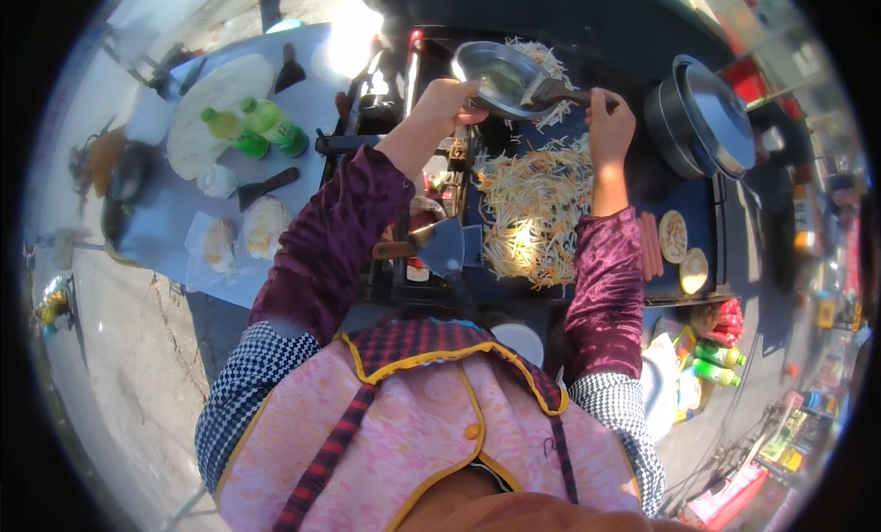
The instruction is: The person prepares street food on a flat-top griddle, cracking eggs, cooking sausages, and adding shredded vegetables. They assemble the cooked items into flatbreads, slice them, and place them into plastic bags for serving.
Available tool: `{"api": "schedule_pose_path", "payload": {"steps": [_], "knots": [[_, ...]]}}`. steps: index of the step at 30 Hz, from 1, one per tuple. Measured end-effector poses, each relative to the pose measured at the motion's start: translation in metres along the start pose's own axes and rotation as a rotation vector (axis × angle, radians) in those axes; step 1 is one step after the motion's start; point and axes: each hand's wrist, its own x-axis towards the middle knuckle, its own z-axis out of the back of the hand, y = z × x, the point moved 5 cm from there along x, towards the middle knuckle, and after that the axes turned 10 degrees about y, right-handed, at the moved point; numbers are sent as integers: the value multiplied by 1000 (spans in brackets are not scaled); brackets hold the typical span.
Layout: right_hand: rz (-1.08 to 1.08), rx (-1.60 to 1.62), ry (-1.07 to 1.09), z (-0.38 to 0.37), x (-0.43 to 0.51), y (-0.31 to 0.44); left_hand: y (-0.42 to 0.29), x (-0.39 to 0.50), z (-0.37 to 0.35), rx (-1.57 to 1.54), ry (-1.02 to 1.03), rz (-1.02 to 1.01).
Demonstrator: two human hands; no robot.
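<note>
My left hand [451, 104] grips the near rim of a shallow metal bowl [475, 59], tilted above the far part of a dark griddle [489, 279]. A little yellowish liquid [501, 79] shows inside it. My right hand [612, 123] holds a flat brush [550, 90] by its brown handle, with the bristles at the bowl's right inner side. Under and behind the bowl lies a small heap of pale shreds [544, 54], partly hidden. Nearer me spreads a larger layer of shredded food [533, 202], pale with some orange bits.
A lidded metal pot [678, 129] stands on the right. Sausages [648, 245] and two round flatbreads [672, 237] lie beside my right sleeve. Metal scrapers [440, 246] rest at the griddle's left edge. Leftward, a table [162, 250] bears green-capped bottles [272, 126] and a large pale dough sheet [189, 136].
</note>
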Motion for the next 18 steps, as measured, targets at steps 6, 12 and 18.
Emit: {"api": "schedule_pose_path", "payload": {"steps": [6, 12, 18], "knots": [[-396, 550, -70, -8, 0, -104, 20, 3, -35, 130, 75, 10], [-56, 402, 24, -3, 64, -67, 39, 0, -33, 30, 103, 84], [534, -443, 203, -32, 78, 0, 21, -50, -29, 91, 124, 129]]}}
